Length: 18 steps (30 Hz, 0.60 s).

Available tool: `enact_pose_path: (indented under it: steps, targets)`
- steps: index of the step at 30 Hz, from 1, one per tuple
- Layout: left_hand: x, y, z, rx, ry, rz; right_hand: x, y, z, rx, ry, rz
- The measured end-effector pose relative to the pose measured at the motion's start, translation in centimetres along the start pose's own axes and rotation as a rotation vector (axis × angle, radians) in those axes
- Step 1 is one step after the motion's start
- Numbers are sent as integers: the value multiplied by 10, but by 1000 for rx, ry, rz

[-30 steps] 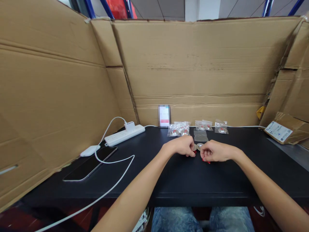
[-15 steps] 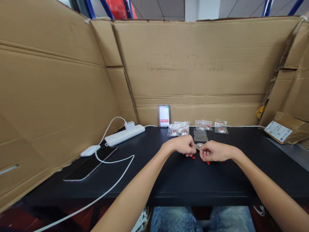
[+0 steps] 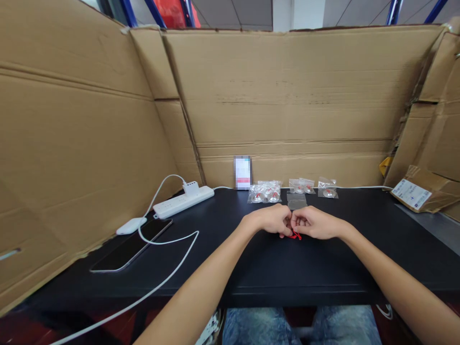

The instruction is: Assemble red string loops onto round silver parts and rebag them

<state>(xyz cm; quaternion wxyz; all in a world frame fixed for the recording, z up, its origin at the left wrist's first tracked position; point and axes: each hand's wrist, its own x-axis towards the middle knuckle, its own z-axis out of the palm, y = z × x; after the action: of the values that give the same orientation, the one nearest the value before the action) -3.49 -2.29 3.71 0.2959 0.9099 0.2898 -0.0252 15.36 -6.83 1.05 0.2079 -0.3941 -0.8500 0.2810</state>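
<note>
My left hand (image 3: 277, 220) and my right hand (image 3: 312, 223) meet over the black table (image 3: 302, 268), fingertips almost touching. Both are closed in a pinch on a red ribbon (image 3: 296, 235), whose loose ends stick out below the fingers. Whatever else the fingers cover is hidden. Just behind the hands lies a flat clear plastic bag (image 3: 296, 201). Farther back are clear bags holding round silver metal discs with red bits: a pile (image 3: 266, 191) on the left, a small group (image 3: 302, 186) in the middle and a single bag (image 3: 327, 189) on the right.
A phone with a lit screen (image 3: 243, 172) leans on the cardboard wall (image 3: 287, 96). At left are a white power strip (image 3: 184, 201), a white charger (image 3: 131, 226), a dark tablet or phone (image 3: 129, 249) and a looping white cable (image 3: 179, 263). A labelled brown parcel (image 3: 427, 189) sits at right.
My two hands have come together, bringing the red ends next to each other. The silver disc that showed between them is now hidden. The view has shifted slightly.
</note>
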Motion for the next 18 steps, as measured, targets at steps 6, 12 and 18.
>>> enact_pose_path:
  steps: [6,12,18]
  targets:
    - [-2,-6,-9,-168,35,-10,4,1,5,0,122,-41]
    - [-7,-9,-17,-6,163,-107,7,0,12,-43,143,-54]
    - [-1,-22,-15,94,276,-131,8,-1,15,-64,74,-54]
